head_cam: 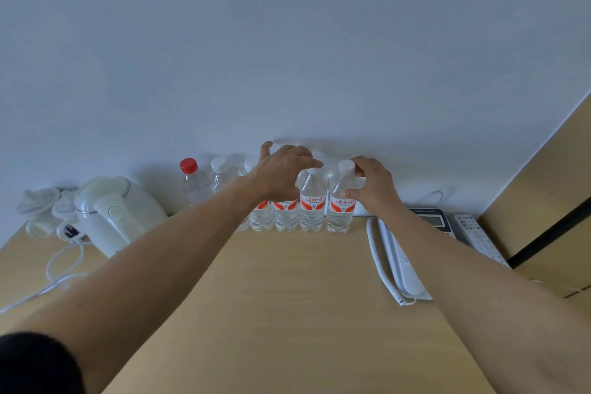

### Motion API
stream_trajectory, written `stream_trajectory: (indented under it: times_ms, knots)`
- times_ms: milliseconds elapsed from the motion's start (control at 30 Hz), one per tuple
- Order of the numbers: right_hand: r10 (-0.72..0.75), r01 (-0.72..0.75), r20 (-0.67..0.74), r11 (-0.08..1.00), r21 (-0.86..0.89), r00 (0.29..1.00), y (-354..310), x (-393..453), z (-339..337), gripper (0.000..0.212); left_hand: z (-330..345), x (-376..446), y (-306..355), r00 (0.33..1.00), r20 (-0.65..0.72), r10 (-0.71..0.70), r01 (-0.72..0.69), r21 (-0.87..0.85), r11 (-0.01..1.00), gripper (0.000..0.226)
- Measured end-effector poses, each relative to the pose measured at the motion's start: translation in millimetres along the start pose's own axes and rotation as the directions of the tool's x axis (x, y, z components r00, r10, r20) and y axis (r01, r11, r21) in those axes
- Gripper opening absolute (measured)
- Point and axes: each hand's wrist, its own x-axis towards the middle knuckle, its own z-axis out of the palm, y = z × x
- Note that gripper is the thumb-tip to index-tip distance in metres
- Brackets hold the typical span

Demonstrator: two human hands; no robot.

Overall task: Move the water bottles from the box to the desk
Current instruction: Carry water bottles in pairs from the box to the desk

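Observation:
Several clear water bottles with red-and-white labels stand in a row at the back of the wooden desk (287, 297), against the wall. My right hand (374, 189) holds the rightmost bottle (341, 214) near its white cap, with the thumb on its shoulder and the fingers by the neck. My left hand (281, 173) lies palm down over the tops of the neighbouring bottles (311, 213), fingers stretched out and touching a cap; it hides the top of the bottle (286, 217) under it. No box is in view.
A red-capped bottle (192, 182) and more white-capped ones stand left of the row. A white kettle (115, 211) with its cable and wrapped cups (41, 205) are at the left. A desk phone (403, 259) and a remote (476, 237) lie at the right, beside a wooden cabinet (543, 195).

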Motion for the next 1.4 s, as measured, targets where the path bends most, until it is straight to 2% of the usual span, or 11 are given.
stream_trajectory:
  times_ms: [200, 367, 533, 733, 900, 1167, 1400]
  knots:
    - [0.005, -0.004, -0.059, 1.000, 0.021, 0.998, 1, 1, 8, 0.065, -1, 0, -2, 1.000, 0.003, -0.007, 0.007, 0.004, 1.000, 0.081]
    - [0.006, -0.005, -0.070, 1.000, 0.026, 0.998, 4, -3, 9, 0.061, 0, -1, 0, 1.000, 0.010, -0.012, 0.012, -0.013, 1.000, 0.081]
    - [0.155, -0.155, 0.006, 0.980, 0.123, 0.988, 6, 0, 6, 0.052, -2, -3, 1, 1.000, 0.016, -0.019, 0.020, -0.015, 1.000, 0.081]
    - [0.233, -0.230, 0.005, 0.959, 0.165, 0.973, 9, 3, 10, 0.055, -5, -3, 4, 0.999, 0.037, -0.028, 0.029, -0.013, 1.000, 0.080]
    - [0.216, -0.218, 0.030, 0.963, 0.156, 0.976, 9, 3, 7, 0.054, -6, -3, 5, 0.998, 0.043, -0.035, 0.035, -0.009, 0.999, 0.079]
    - [0.158, -0.161, 0.074, 0.986, 0.037, 0.985, 4, 8, -1, 0.053, -7, -5, 7, 0.998, 0.045, -0.041, 0.042, -0.014, 0.999, 0.079]
    - [0.184, -0.190, 0.072, 0.977, 0.098, 0.980, 0, 8, -1, 0.046, -8, -4, 7, 0.998, 0.045, -0.042, 0.042, -0.015, 0.999, 0.080]
